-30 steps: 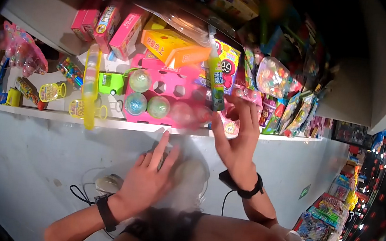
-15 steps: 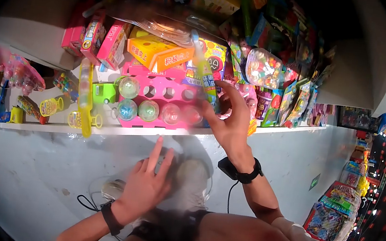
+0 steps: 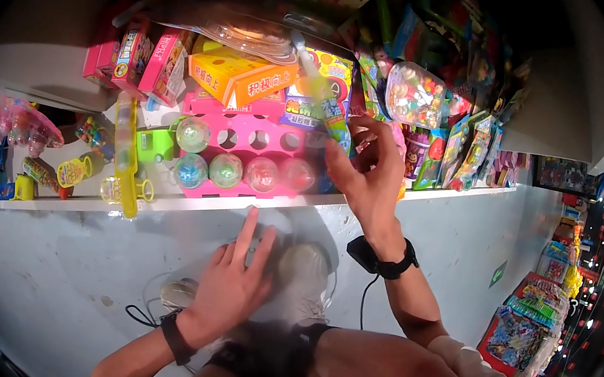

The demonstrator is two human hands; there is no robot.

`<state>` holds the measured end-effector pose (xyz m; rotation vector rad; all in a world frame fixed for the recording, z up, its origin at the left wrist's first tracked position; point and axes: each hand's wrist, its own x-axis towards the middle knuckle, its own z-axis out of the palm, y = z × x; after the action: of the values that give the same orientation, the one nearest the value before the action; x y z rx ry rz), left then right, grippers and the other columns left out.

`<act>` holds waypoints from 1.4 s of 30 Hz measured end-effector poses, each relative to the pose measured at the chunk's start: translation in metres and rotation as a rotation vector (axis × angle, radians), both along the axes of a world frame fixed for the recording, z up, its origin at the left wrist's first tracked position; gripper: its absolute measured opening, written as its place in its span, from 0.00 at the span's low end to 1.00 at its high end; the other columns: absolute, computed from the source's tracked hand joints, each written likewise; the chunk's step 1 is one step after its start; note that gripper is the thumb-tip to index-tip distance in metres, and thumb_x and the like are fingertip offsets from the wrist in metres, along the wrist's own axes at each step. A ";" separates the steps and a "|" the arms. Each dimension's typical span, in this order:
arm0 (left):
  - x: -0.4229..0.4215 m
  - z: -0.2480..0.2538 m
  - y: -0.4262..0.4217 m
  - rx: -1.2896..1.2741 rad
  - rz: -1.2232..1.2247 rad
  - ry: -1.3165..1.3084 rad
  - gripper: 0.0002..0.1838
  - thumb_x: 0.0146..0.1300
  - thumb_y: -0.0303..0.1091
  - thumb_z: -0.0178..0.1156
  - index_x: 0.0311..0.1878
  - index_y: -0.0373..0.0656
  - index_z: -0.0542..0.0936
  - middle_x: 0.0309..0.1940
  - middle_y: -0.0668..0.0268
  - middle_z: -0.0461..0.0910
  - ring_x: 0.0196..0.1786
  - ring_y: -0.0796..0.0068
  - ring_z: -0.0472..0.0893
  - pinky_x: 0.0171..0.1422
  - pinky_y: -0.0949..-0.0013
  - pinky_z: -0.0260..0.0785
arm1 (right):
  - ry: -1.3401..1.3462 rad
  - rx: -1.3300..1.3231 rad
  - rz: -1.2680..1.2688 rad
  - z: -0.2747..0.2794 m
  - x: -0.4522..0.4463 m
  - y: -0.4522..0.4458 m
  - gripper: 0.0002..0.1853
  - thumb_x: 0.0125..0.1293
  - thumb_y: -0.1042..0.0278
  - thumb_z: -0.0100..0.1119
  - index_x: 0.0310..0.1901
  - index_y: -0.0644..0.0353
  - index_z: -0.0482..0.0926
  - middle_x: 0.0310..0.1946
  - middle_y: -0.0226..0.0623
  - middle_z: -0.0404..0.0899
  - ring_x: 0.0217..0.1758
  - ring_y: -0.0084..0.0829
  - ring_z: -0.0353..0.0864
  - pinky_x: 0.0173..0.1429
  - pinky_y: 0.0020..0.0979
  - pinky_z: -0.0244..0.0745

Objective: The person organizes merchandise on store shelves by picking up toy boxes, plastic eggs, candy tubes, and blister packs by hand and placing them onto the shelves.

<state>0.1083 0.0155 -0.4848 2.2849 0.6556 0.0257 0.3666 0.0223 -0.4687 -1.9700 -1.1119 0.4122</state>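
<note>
My right hand (image 3: 374, 174) is closed on the lower end of a green-yellow tube (image 3: 325, 100), its thumb and fingertips around it. The tube leans over the right part of a pink holder (image 3: 239, 122) with round holes. Several clear-domed balls sit in the holder, among them a blue one (image 3: 191, 171), a green one (image 3: 226, 171) and a pink one (image 3: 261, 174). Below the shelf edge, my left hand (image 3: 232, 277) is open with its fingers apart, holding nothing; its index fingertip is near the white edge.
An orange box (image 3: 240, 77) stands behind the holder, with pink boxes (image 3: 167, 65) to its left. A yellow tube (image 3: 125, 157) crosses the white shelf edge (image 3: 92, 202). Packaged candy (image 3: 414, 95) is at the right. A cable (image 3: 364, 300) hangs from my right wrist.
The shelf and its goods have shifted left in view. My right hand stays on the tube, which has moved with the holder. My left hand keeps its open pose.
</note>
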 end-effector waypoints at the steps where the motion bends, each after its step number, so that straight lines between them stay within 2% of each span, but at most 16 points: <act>1: 0.000 0.000 0.000 -0.004 0.007 -0.005 0.42 0.62 0.37 0.68 0.77 0.40 0.61 0.80 0.38 0.48 0.53 0.44 0.80 0.61 0.54 0.75 | 0.072 0.014 -0.025 0.001 0.000 0.002 0.22 0.61 0.69 0.74 0.55 0.61 0.79 0.35 0.28 0.78 0.24 0.14 0.68 0.29 0.20 0.63; 4: 0.000 0.002 0.000 -0.014 0.018 0.026 0.42 0.63 0.37 0.68 0.77 0.41 0.61 0.79 0.38 0.49 0.54 0.45 0.80 0.61 0.54 0.75 | -0.080 0.060 0.003 -0.003 0.006 0.005 0.21 0.63 0.67 0.74 0.54 0.62 0.79 0.35 0.29 0.78 0.24 0.15 0.67 0.28 0.20 0.64; 6: -0.002 -0.002 -0.001 -0.018 0.020 0.020 0.41 0.63 0.37 0.68 0.77 0.41 0.61 0.79 0.38 0.49 0.54 0.45 0.80 0.61 0.54 0.75 | -0.061 0.022 -0.010 0.003 0.006 0.006 0.20 0.63 0.67 0.74 0.53 0.62 0.81 0.38 0.32 0.79 0.26 0.16 0.68 0.30 0.21 0.65; 8: -0.002 -0.002 -0.002 -0.021 0.023 0.015 0.41 0.63 0.38 0.67 0.77 0.42 0.61 0.79 0.38 0.49 0.55 0.45 0.80 0.61 0.55 0.75 | -0.180 -0.048 0.030 0.007 0.006 0.009 0.22 0.60 0.71 0.73 0.55 0.65 0.78 0.40 0.41 0.79 0.30 0.29 0.78 0.33 0.30 0.73; 9: -0.002 0.000 -0.002 -0.034 0.017 0.031 0.41 0.64 0.38 0.67 0.77 0.42 0.61 0.79 0.39 0.50 0.55 0.45 0.80 0.62 0.54 0.75 | -0.255 -0.057 0.037 0.008 0.004 0.009 0.23 0.60 0.71 0.72 0.56 0.63 0.78 0.44 0.44 0.78 0.37 0.38 0.81 0.38 0.35 0.76; 12: -0.001 -0.001 -0.001 -0.050 0.019 0.022 0.41 0.64 0.39 0.67 0.77 0.43 0.61 0.79 0.39 0.50 0.57 0.45 0.79 0.63 0.54 0.74 | -0.419 0.048 0.134 0.026 -0.003 0.018 0.21 0.61 0.70 0.72 0.55 0.62 0.79 0.45 0.44 0.78 0.45 0.43 0.80 0.43 0.38 0.77; 13: -0.001 -0.002 -0.001 -0.054 0.019 -0.006 0.41 0.64 0.39 0.67 0.77 0.43 0.61 0.79 0.39 0.50 0.58 0.45 0.79 0.64 0.54 0.74 | -0.363 0.063 0.174 0.030 -0.006 0.023 0.22 0.60 0.71 0.72 0.56 0.60 0.80 0.46 0.35 0.80 0.34 0.31 0.73 0.41 0.31 0.72; 14: -0.001 -0.002 -0.001 -0.054 0.024 -0.006 0.41 0.64 0.39 0.67 0.77 0.43 0.61 0.79 0.39 0.50 0.58 0.45 0.79 0.64 0.54 0.74 | -0.363 0.064 0.178 0.035 -0.007 0.030 0.22 0.60 0.71 0.72 0.56 0.60 0.80 0.46 0.35 0.80 0.34 0.31 0.73 0.41 0.31 0.72; 16: 0.001 -0.001 0.000 -0.062 0.021 -0.007 0.40 0.64 0.39 0.66 0.77 0.43 0.61 0.79 0.40 0.48 0.60 0.44 0.78 0.65 0.53 0.73 | -0.378 0.047 0.471 0.042 -0.008 0.048 0.22 0.57 0.73 0.72 0.53 0.62 0.80 0.49 0.46 0.77 0.50 0.49 0.79 0.51 0.44 0.76; 17: 0.002 -0.001 0.000 -0.061 0.027 -0.009 0.40 0.64 0.39 0.66 0.77 0.43 0.61 0.79 0.40 0.48 0.60 0.44 0.78 0.65 0.53 0.73 | -0.439 0.078 0.549 0.040 -0.010 0.057 0.24 0.54 0.74 0.73 0.53 0.62 0.78 0.50 0.46 0.76 0.51 0.51 0.78 0.54 0.45 0.75; 21: 0.002 0.002 0.002 -0.066 0.024 -0.006 0.40 0.65 0.39 0.66 0.77 0.43 0.61 0.80 0.40 0.48 0.62 0.44 0.77 0.66 0.53 0.73 | -0.511 -0.004 0.763 0.033 -0.019 0.086 0.28 0.52 0.73 0.74 0.55 0.58 0.75 0.51 0.45 0.73 0.53 0.50 0.76 0.57 0.45 0.73; 28: -0.003 0.002 -0.001 -0.067 0.051 -0.005 0.40 0.66 0.40 0.65 0.78 0.40 0.60 0.80 0.39 0.47 0.60 0.45 0.78 0.67 0.54 0.71 | -0.819 -0.008 0.739 0.019 -0.022 0.100 0.23 0.54 0.73 0.69 0.53 0.58 0.76 0.50 0.44 0.70 0.54 0.48 0.73 0.59 0.44 0.71; 33: -0.006 -0.001 -0.001 -0.070 0.054 -0.024 0.40 0.66 0.40 0.65 0.78 0.40 0.60 0.80 0.38 0.46 0.59 0.44 0.79 0.67 0.54 0.71 | -0.722 0.141 0.657 0.021 -0.006 0.108 0.16 0.59 0.74 0.68 0.49 0.59 0.78 0.43 0.43 0.81 0.45 0.50 0.81 0.51 0.46 0.76; 36: -0.005 -0.001 0.001 -0.063 0.054 -0.037 0.41 0.66 0.40 0.65 0.78 0.40 0.59 0.79 0.38 0.47 0.58 0.43 0.79 0.67 0.54 0.71 | -0.523 0.068 0.618 0.026 -0.005 0.106 0.16 0.59 0.74 0.68 0.49 0.58 0.79 0.45 0.43 0.81 0.44 0.51 0.81 0.49 0.47 0.77; 40: -0.004 -0.001 0.004 -0.045 0.069 -0.064 0.42 0.65 0.39 0.66 0.79 0.42 0.58 0.79 0.38 0.48 0.57 0.44 0.80 0.66 0.53 0.72 | -0.536 0.134 0.605 0.026 -0.005 0.104 0.16 0.60 0.73 0.69 0.49 0.58 0.79 0.45 0.44 0.81 0.43 0.53 0.81 0.48 0.47 0.77; 42: -0.003 0.002 0.005 -0.044 0.080 -0.066 0.42 0.64 0.39 0.66 0.78 0.42 0.58 0.79 0.38 0.48 0.55 0.44 0.80 0.65 0.54 0.72 | -0.468 -0.045 0.627 0.025 -0.003 0.103 0.16 0.60 0.73 0.69 0.50 0.59 0.79 0.44 0.45 0.81 0.43 0.52 0.82 0.47 0.45 0.78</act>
<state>0.1053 0.0207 -0.4826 2.2046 0.7057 0.1232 0.3635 0.1255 -0.4438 -1.7628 -2.0477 0.2996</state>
